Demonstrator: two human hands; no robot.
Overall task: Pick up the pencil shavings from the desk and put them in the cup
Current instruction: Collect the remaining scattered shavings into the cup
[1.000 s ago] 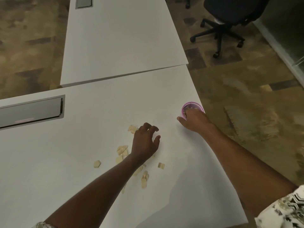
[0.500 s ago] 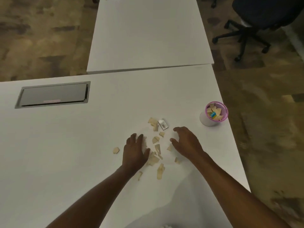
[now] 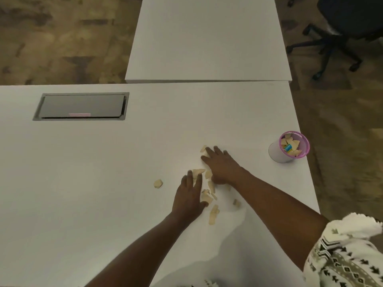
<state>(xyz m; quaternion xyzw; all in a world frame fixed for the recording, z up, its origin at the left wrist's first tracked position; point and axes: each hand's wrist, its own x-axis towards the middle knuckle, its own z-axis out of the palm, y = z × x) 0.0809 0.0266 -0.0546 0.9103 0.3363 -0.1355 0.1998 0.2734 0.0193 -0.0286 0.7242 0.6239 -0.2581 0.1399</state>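
Resting flat on the white desk point(image 3: 103, 183), both hands are palm-down w/ fingers spread over the pencil shavings point(image 3: 208, 193). Left hand point(image 3: 189, 198) lies on the near-left edge of the pile; right hand point(image 3: 220, 165) covers the far part, fingertips by a couple of pale chips. Whether either hand pinches a shaving underneath can't be told, view is blurry. Most shavings sit scattered betw. and just below the two hands; one stray chip point(image 3: 158, 183) lies apart to the left. Cup point(image 3: 289, 147), pink-rimmed, stands upright near the desk's right edge, well apart from the hands, already holding shavings plus a small blue item. Patterned sleeve point(image 3: 342, 255) shows at lower right.
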